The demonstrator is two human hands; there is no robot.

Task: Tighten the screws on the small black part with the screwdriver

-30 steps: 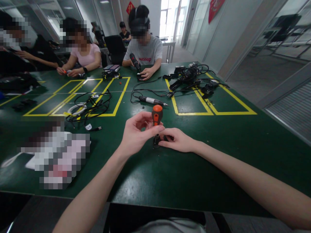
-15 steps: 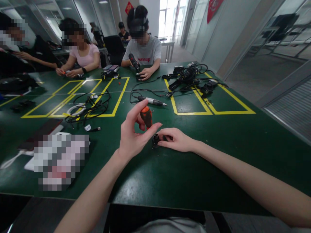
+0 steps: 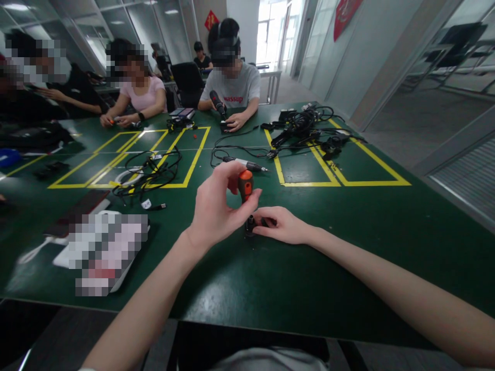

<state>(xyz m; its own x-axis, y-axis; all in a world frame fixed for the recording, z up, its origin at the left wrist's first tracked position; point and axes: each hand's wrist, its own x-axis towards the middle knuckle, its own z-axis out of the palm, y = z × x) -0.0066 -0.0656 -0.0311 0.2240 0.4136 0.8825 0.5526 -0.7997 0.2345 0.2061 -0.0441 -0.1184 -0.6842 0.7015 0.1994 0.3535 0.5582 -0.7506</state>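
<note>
A: Where was the screwdriver (image 3: 246, 186)?

B: It stood almost straight up, over the small black part (image 3: 249, 232), near the middle of the table (image 3: 290, 293). The left hand (image 3: 216, 206) had it, with the thumb and fingers wrapped round the orange and gray grip.

A: Why did they hold it there?

B: I think the fat grip was the easiest bit to hold and twist. The thumb hid its bottom end, so I couldn't tell if it touched the part.

A: What did the right hand (image 3: 284, 226) do?

B: It lay low, and its fingers were bent and closed on the right side of the small black part. Maybe that was so the part would not slip or spin. Leaning on the table probably made the hand less wobbly, too.

A: What was past the hands?

B: A silver and black pen-shaped tool (image 3: 254, 166) lay just behind the left hand, which hid some of it. Tangled cables (image 3: 129, 176) lay on the left, and a bigger heap of black cables (image 3: 301, 122) sat on the far right. Being off to the sides, they left the hands some room, I guess.

A: And the yellow tape (image 3: 196, 161)?

B: It made boxes on the table, maybe to show where things went.
</note>
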